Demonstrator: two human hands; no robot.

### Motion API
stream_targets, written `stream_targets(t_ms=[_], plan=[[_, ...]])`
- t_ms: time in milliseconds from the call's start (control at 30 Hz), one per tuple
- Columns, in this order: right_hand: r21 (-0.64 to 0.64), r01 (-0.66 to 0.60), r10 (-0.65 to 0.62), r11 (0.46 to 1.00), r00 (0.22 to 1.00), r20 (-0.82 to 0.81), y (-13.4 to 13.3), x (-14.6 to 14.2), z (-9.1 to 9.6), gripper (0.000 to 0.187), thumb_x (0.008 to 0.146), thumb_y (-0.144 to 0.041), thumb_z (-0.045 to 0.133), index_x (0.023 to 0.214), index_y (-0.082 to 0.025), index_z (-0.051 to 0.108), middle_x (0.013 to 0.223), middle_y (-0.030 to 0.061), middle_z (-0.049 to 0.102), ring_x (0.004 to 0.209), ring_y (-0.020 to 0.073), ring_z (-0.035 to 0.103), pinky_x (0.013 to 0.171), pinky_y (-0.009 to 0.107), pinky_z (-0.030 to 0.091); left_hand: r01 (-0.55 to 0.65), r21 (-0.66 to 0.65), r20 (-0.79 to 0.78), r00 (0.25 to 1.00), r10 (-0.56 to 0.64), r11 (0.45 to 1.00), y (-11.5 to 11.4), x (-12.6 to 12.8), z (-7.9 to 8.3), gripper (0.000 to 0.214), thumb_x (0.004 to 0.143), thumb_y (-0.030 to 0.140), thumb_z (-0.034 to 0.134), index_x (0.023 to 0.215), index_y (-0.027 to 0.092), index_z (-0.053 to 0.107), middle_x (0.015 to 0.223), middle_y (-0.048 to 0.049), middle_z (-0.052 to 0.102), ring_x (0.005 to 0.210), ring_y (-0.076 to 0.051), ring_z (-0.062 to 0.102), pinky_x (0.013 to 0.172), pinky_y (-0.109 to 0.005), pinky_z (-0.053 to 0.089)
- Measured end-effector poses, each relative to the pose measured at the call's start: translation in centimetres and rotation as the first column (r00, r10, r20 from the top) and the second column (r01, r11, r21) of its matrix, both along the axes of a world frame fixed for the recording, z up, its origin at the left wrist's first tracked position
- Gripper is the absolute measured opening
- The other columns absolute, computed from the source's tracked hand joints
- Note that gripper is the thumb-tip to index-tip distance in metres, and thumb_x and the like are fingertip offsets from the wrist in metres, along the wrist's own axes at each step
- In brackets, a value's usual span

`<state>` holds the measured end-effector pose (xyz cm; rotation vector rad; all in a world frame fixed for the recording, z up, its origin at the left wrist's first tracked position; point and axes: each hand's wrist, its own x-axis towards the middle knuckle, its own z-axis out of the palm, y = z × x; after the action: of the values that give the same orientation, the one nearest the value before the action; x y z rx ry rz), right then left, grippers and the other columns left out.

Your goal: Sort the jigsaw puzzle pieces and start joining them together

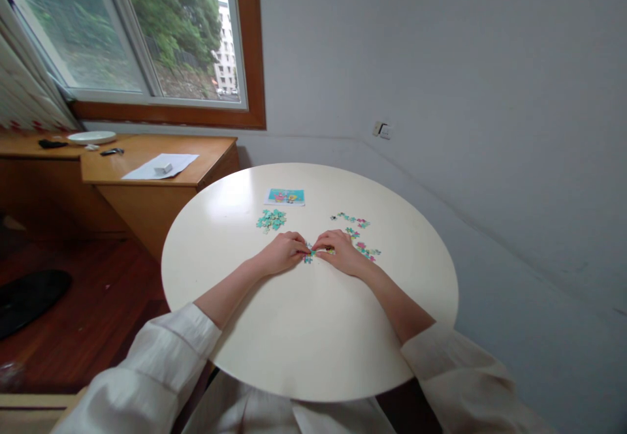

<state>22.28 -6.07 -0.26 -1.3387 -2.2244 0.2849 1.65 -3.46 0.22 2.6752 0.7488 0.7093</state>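
Observation:
Both my hands rest near the middle of a round cream table (304, 342). My left hand (284, 252) and my right hand (339, 251) meet fingertip to fingertip, each pinching small jigsaw pieces (309, 255) between them. A pile of teal puzzle pieces (271, 220) lies just beyond my left hand. Loose coloured pieces (363, 238) are scattered beyond and beside my right hand. A small picture card (285, 196) lies farther back on the table.
A wooden desk (157, 179) stands at the left under a window, with a white sheet (159, 166), a white plate (91, 137) and small dark items on it. Grey walls close off the right, with a wall socket (381, 130). Dark wooden floor lies at the left.

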Motion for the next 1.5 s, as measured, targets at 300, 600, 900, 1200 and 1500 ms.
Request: stream_targets(t_ms=[300,600,900,1200,1500], plan=[[0.092,0.108,-0.094,0.99,0.985,-0.141,0.9,1.0,0.1,0.013,0.079,-0.021,0.057,0.082,-0.024,0.069,0.093,0.0043,0.066,0.093,0.021,0.055,0.088,0.04,0.036,-0.025,-0.003,-0.054,0.998,0.025,1.0,-0.1,-0.1,0.2,0.023,0.08,0.014,0.053,0.092,0.019,0.072,0.097,-0.0074,0.065,0.087,-0.016,0.06,0.084,-0.028,0.046],[0.08,0.225,-0.198,0.971,0.946,-0.258,1.6,2.7,-0.2,0.012,0.076,-0.019,0.055,0.076,-0.022,0.067,0.088,0.0051,0.067,0.091,0.0215,0.059,0.088,0.04,0.04,-0.039,0.002,-0.063,0.997,0.039,0.999,-0.2,-0.1,0.2,0.023,0.08,0.013,0.053,0.091,0.018,0.073,0.093,-0.0083,0.064,0.085,-0.017,0.059,0.081,-0.029,0.047],[0.063,0.241,-0.216,0.968,0.938,-0.272,1.7,3.2,-0.2,0.013,0.075,-0.019,0.053,0.076,-0.022,0.066,0.088,0.0047,0.068,0.09,0.0212,0.059,0.087,0.04,0.041,-0.054,0.001,-0.08,0.995,0.054,0.999,-0.6,-0.1,0.4,0.023,0.08,0.016,0.052,0.093,0.02,0.071,0.095,-0.0075,0.064,0.088,-0.018,0.059,0.084,-0.031,0.045],[0.076,0.266,-0.239,0.961,0.936,-0.259,1.7,3.5,-0.3,0.014,0.076,-0.02,0.053,0.077,-0.022,0.066,0.088,0.004,0.068,0.089,0.0202,0.059,0.087,0.039,0.041,-0.082,-0.007,-0.127,0.989,0.081,0.997,-0.8,-0.1,0.5,0.02,0.083,0.022,0.054,0.093,0.021,0.071,0.095,-0.0074,0.063,0.092,-0.019,0.057,0.088,-0.035,0.041],[0.048,0.266,-0.247,0.963,0.937,-0.247,1.8,3.6,-0.4,0.014,0.076,-0.019,0.053,0.078,-0.022,0.066,0.09,0.0048,0.068,0.09,0.0205,0.059,0.086,0.039,0.042,-0.094,-0.009,-0.103,0.99,0.093,0.996,-1.0,0.0,0.5,0.019,0.082,0.023,0.054,0.091,0.021,0.071,0.095,-0.0074,0.062,0.094,-0.02,0.055,0.091,-0.039,0.037]])
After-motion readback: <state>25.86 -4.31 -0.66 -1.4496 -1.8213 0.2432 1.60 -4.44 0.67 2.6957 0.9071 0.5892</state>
